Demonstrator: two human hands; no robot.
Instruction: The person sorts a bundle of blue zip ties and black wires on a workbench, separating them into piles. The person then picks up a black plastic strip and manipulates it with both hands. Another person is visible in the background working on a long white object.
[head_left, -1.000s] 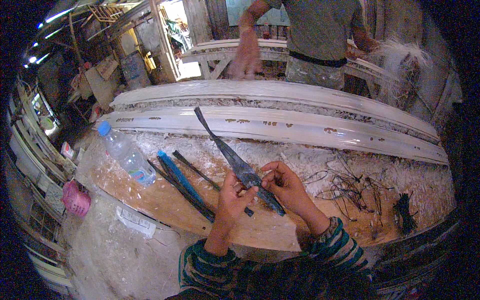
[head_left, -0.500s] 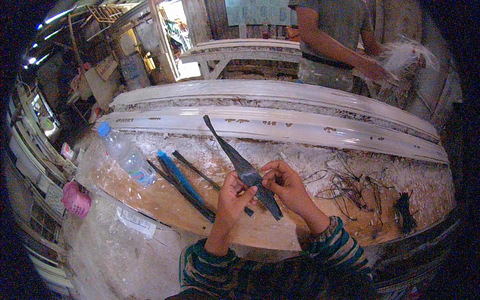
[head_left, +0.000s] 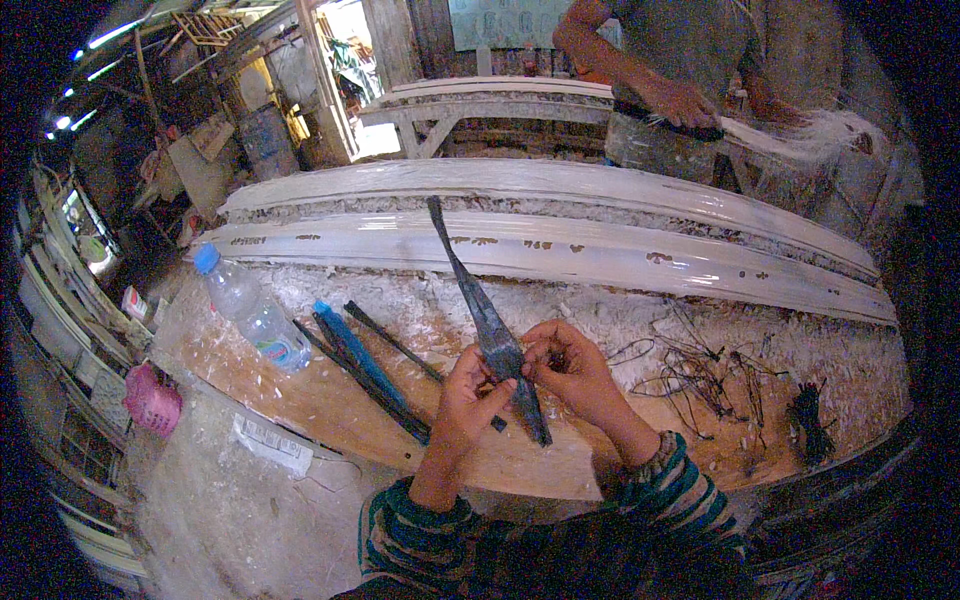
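Note:
Above the bench's near edge I hold a dark, thin strip, broad in the middle and narrow at its far end, which points up and away. My left hand is closed on its left edge, thumb on top. On the other side, my right hand has thumb and fingers pinched at its right edge. Left of my left hand lie several long dark strips, a blue strip and a thinner dark strip. A small dark piece shows close to my left thumb.
A clear bottle with a blue cap lies at the bench's left. Two long white glossy moulded pieces span the far side. Tangled dark cords and a black tied bundle lie right. Across the bench, a co-worker's hand handles whitish fibres.
The dark strip has turned more upright and looks narrower, folded or tilted between my hands. My hands barely shift. The co-worker's hands have moved.

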